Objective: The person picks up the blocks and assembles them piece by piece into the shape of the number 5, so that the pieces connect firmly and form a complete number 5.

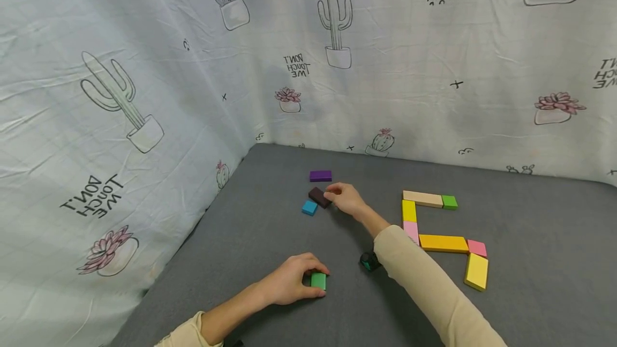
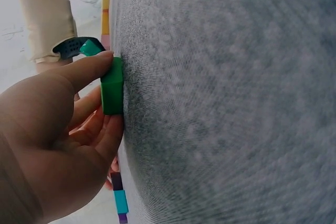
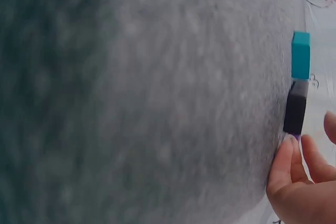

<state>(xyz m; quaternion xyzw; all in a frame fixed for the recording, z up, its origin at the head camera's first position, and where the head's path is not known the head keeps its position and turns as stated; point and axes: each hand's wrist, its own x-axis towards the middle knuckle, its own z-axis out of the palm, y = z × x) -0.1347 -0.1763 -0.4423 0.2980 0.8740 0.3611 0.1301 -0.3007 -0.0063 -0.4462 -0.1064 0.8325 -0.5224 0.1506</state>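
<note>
My left hand (image 1: 293,281) pinches a small green block (image 1: 318,281) between thumb and fingers, low over the grey table. In the left wrist view the green block (image 2: 112,90) is right at the table surface. Farther forward, my right hand (image 1: 348,201) has its fingertips at the right end of a dark brown block (image 1: 319,197). The right wrist view has the fingers (image 3: 283,163) against that end of the dark block (image 3: 295,107), with the thumb held apart. A light blue block (image 1: 309,208) lies against the brown block's left side, and a purple block (image 1: 320,176) lies behind.
Right of my right arm, a bent line of flat blocks includes a beige block (image 1: 422,198), a bright green one (image 1: 449,202), an orange one (image 1: 443,243) and a yellow one (image 1: 476,271). My right sleeve overlaps part of it. A patterned curtain (image 1: 409,68) borders the table.
</note>
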